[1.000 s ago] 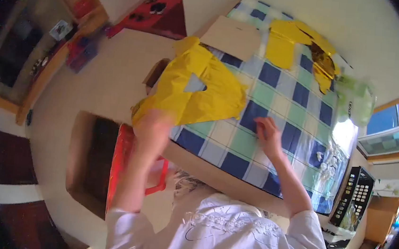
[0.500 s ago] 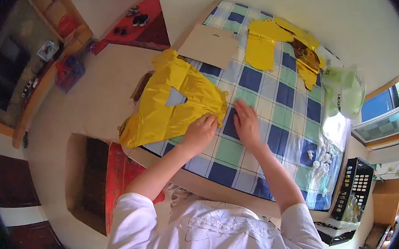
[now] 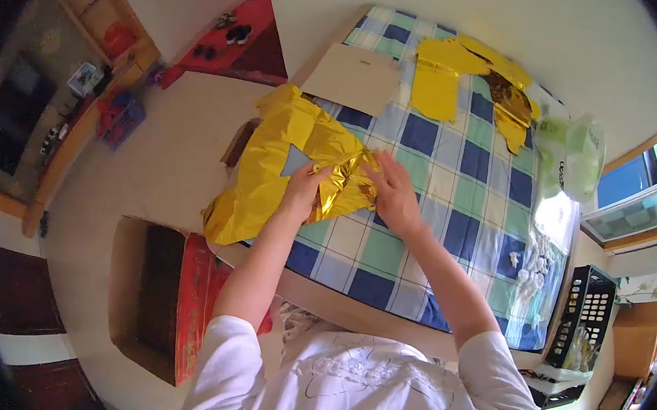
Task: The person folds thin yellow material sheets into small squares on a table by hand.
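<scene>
Head camera is showing the gold foil sheet lying at the left edge of the checked table, partly hanging over. The left hand is pinching its crumpled middle; the right hand is gripping the bunched right edge, fingers curled. Tugging apart too hard is risking a tear in that thin foil, and the overhang could be dragging it floorward.
</scene>
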Demonstrator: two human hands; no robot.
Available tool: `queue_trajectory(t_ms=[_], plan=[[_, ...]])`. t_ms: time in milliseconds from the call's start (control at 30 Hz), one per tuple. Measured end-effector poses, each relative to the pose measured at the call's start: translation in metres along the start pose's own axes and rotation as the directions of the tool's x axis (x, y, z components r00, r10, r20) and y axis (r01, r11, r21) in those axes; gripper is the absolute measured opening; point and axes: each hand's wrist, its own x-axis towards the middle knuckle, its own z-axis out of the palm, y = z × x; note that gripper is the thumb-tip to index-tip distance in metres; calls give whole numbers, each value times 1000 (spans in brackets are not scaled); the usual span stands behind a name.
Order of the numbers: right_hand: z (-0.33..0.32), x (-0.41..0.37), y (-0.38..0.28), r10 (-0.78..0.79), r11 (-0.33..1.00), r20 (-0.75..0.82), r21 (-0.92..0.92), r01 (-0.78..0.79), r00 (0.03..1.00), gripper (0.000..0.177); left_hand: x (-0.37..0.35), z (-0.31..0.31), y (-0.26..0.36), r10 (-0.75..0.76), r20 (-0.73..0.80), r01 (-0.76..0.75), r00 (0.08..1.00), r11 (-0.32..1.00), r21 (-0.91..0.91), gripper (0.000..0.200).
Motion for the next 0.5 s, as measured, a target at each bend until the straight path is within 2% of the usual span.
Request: queue_trajectory(t_ms=[67, 100, 167, 200, 267, 333, 367, 400, 433, 467, 500], plan=[[12, -8, 11, -98, 994, 175, -31, 105, 980, 42, 21, -20, -6, -16, -128, 10, 992, 999, -51, 30], [12, -8, 10, -82, 996, 155, -18, 86, 984, 40, 24, -34, 7, 108, -139, -91, 984, 988, 122, 33], [12, -8, 6, -52, 999, 122, 11, 51, 991, 36, 84, -114, 21, 165, -271, -205, 948, 971, -127, 39], [12, -8, 6, -53, 999, 125, 11, 52, 991, 35, 87, -152, 46, 80, -188, -156, 979, 886, -436, 40], [12, -8, 8, -58, 998, 127, 11, 57, 990, 34, 71, -198, 110, 317, -319, -366, 893, 924, -108, 38], [11, -8, 8, -54, 998, 117, 28, 51, 992, 33, 41, -244, 163, 563, -356, -445, 746, 819, 362, 36], [11, -8, 8, -52, 998, 111, 34, 48, 993, 32, 23, -263, 186, 684, -328, -404, 651, 679, 613, 35], [12, -7, 8, -48, 998, 107, 36, 44, 993, 32, 8, -282, 207, 772, -283, -282, 569, 507, 815, 34], [12, -8, 7, -43, 999, 107, 38, 39, 993, 31, -10, -295, 223, 816, -250, -104, 521, 351, 930, 33], [12, -8, 7, -39, 999, 108, 39, 35, 993, 31, -10, -317, 243, 817, -297, 168, 494, 245, 955, 30], [12, -8, 7, -39, 999, 107, 40, 35, 993, 31, -9, -340, 262, 816, -343, 453, 466, 113, 884, 28]])
